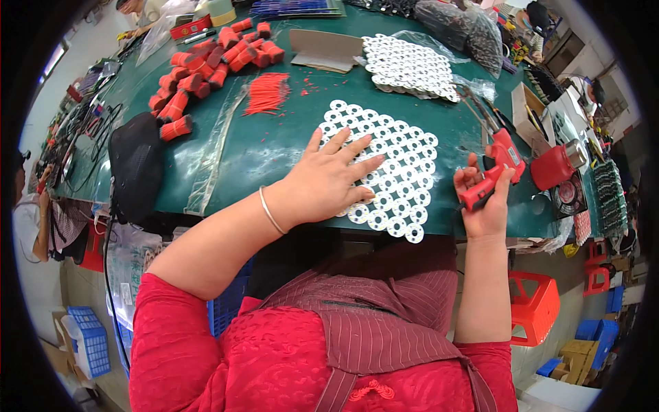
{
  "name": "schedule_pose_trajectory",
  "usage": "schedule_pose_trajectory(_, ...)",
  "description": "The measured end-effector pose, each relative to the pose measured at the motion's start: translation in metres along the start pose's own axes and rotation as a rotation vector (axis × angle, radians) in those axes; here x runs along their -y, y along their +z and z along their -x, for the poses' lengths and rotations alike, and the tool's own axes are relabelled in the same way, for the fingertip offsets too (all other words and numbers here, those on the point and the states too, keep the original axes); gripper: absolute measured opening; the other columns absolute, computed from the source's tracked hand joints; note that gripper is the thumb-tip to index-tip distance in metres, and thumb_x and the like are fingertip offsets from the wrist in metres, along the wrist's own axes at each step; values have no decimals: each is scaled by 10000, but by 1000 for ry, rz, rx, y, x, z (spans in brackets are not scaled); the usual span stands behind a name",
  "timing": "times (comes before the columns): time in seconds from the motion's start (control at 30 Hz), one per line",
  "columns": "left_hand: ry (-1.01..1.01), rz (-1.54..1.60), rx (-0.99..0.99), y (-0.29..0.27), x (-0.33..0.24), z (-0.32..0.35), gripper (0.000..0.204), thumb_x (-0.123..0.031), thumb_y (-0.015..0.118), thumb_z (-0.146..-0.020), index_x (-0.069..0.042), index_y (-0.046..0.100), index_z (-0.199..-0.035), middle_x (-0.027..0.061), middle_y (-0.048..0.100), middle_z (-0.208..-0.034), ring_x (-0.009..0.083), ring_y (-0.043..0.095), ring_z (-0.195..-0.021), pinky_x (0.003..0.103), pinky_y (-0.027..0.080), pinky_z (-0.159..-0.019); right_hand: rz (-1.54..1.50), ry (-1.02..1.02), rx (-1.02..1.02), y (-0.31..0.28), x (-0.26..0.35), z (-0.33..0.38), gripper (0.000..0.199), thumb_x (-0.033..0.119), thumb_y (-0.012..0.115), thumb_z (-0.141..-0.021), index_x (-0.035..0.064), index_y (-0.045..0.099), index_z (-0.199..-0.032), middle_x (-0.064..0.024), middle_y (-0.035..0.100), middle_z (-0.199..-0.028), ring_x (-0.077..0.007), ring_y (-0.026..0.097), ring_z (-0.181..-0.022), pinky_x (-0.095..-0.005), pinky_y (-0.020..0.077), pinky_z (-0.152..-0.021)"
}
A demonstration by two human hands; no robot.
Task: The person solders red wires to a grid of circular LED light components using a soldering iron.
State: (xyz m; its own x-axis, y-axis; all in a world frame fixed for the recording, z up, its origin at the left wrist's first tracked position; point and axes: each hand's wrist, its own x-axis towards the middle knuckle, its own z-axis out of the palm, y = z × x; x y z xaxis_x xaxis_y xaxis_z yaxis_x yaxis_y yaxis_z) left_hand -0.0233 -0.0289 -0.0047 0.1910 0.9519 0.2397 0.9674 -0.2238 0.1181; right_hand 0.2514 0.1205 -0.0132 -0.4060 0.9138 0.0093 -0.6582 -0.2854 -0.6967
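Note:
A panel of joined white round circuit boards (401,175) lies on the green table in front of me. My left hand (322,178) rests palm down on its left part, fingers spread, covering some of the discs. To the right of the panel, my right hand (484,196) is wrapped round the handle of a red pistol-shaped soldering gun (506,154). Thin metal rods extend from the gun's front, pointing away from me and to the left. A pile of short red wires (266,93) lies beyond my left hand.
Bundles of red wire (206,65) cover the far left, with a black bag (137,165) at the left edge. More white panels (408,65) are stacked behind, beside bent cardboard (322,49). At right stand a red canister (552,166), a wooden tray (532,117) and a red stool (532,309).

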Motion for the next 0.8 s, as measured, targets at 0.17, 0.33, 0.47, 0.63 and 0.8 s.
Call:
schedule_pose_trajectory(0.17, -4, 3, -18, 4, 5, -2, 571, -457, 560, -925, -216, 455, -1432, 139, 365, -1521, 416, 316, -1398, 639, 229, -1103, 26, -3, -13, -1, -2, 3, 601, 575, 478, -956, 157, 433, -1385, -129, 582, -1146, -171, 580, -901, -400, 504, -922)
schedule_pose_trajectory(0.33, 42, 28, -41, 12, 14, -11, 564, -472, 543, -929, -221, 466, -1428, 134, 381, -1511, 405, 320, -1396, 639, 219, -1106, 64, -16, -8, -1, -1, 5, 610, 565, 491, -956, 156, 421, -1402, -122, 580, -1157, -166, 582, -908, -396, 506, -921)
schedule_pose_trajectory(0.47, 42, 71, -56, 13, 18, -17, 554, -456, 561, -926, -225, 475, -1422, 141, 381, -1509, 395, 325, -1393, 631, 219, -1110, 68, -17, -17, -2, -2, 5, 625, 562, 507, -948, 152, 415, -1411, -120, 570, -1182, -162, 582, -913, -397, 508, -920)
schedule_pose_trajectory(0.63, 116, 198, -317, -15, 39, -5, 343, -107, 648, -810, -81, 657, -1152, 148, 591, -1210, 358, 540, -1146, 435, 442, -980, 54, -18, -16, -4, 0, 7, 625, 554, 507, -951, 150, 413, -1419, -116, 559, -1198, -157, 582, -916, -396, 508, -923)
schedule_pose_trajectory(0.8, -133, -229, -389, -47, 91, 28, 184, 15, 598, -711, -34, 667, -874, 106, 583, -882, 291, 569, -877, 375, 492, -783, 79, -23, -24, -2, -1, 6, 624, 547, 499, -961, 153, 401, -1435, -115, 564, -1187, -143, 585, -914, -380, 512, -921)
